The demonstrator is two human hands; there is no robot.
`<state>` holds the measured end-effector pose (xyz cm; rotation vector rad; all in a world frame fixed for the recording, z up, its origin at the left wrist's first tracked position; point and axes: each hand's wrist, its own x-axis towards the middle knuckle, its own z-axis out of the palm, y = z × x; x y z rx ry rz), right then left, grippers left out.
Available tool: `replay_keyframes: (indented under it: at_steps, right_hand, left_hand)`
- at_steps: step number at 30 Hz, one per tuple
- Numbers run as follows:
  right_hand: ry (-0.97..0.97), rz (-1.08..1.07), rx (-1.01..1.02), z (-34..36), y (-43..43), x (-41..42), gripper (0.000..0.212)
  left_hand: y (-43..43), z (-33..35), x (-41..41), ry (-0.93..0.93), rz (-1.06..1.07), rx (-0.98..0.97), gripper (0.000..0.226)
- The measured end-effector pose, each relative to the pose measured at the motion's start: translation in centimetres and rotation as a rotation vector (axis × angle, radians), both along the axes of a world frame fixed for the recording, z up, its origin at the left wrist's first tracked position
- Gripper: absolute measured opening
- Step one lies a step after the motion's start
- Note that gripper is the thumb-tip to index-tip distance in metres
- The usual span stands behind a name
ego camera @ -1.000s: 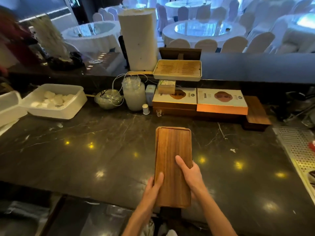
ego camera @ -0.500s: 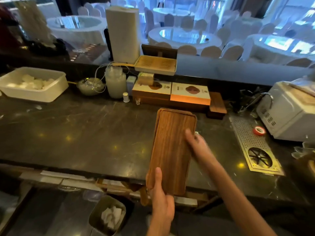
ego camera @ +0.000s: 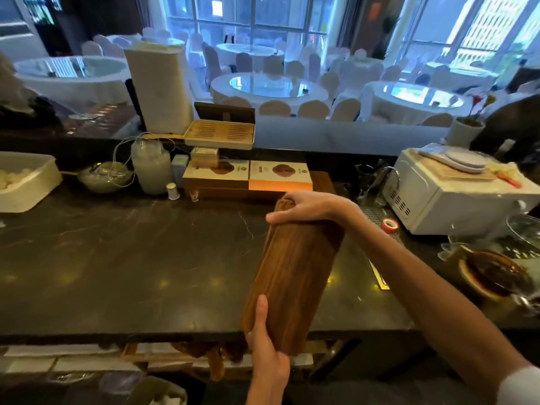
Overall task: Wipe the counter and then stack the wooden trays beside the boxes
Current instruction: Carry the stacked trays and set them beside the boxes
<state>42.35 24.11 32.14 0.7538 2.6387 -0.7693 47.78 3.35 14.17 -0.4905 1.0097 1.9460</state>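
- Wooden tray (ego camera: 295, 276) is held lengthwise over the counter (ego camera: 117, 258), far end toward the boxes (ego camera: 248, 173), near end past the counter's front edge. It appears lifted and tilted, not lying flat; contact w/ the counter cannot be told.
- Left hand (ego camera: 267, 350) is clamped on the near end: thumb laid on top face, fingers wrapped under (underside hidden). Judged: this end carries the weight while the far end is steered.
- Right hand (ego camera: 309, 207) is curled over the far end, fingers hooked across the top edge, thumb along the side. Grip at both short ends is judged to give control of the long piece's angle.
- Tray is pointed at the gap just right of the boxes, where a dark wooden piece (ego camera: 323, 179) is already seen touching the orange box's side. Probably the stack spot, but mostly hidden behind the right hand.
- Boxes are set side by side at the counter's back; a slatted pale tray (ego camera: 219, 134) sits higher up behind them, not part of the stack as far as can be told.
- Counter between the hands and the white tub (ego camera: 26, 182) at left is seen bare & glossy. Judged: wiping is done, stacking is the step in hand.
- Risk noted: shot glass (ego camera: 194, 196) and small white bottle (ego camera: 173, 190) stand just left of the boxes; microwave (ego camera: 444, 197) and tape roll (ego camera: 390, 225) lie to the right. Path is narrow but judged passable.
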Motion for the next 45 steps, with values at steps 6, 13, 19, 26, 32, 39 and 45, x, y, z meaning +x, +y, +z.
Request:
replay_keyframes:
  at_steps: [6,13,19,26,32,39,45]
  right_hand:
    - [0.079,-0.332,-0.323,-3.1,6.0,10.2,0.074]
    - [0.65,-1.168,-0.903,-10.2,9.4,16.6,0.067]
    - [1.123,-1.497,-0.953,-13.6,10.0,11.8,0.085]
    - [0.847,-1.134,-0.945,-16.7,19.5,14.4,0.073]
    - [0.788,-0.743,-0.755,-15.2,29.6,11.1,0.066]
    - [0.562,-0.607,-0.695,-17.7,35.0,6.3,0.082]
    - [0.706,-0.796,-0.639,-23.9,35.7,3.5,0.074]
  left_hand:
    - [2.1,1.7,-5.2,0.375,-0.352,-0.171,0.088]
    - [17.2,8.6,-12.4,0.473,-0.51,0.176,0.077]
    - [26.3,3.9,0.1,0.669,-0.382,0.014,0.096]
    - [34.0,0.9,-4.2,0.747,-0.42,-0.17,0.087]
    - [39.0,-0.9,-6.4,0.826,-0.578,-0.148,0.089]
    - [44.2,-2.0,-11.6,0.8,-0.618,-0.178,0.087]
    - [48.6,-5.9,-13.7,0.785,-0.687,-0.268,0.084]
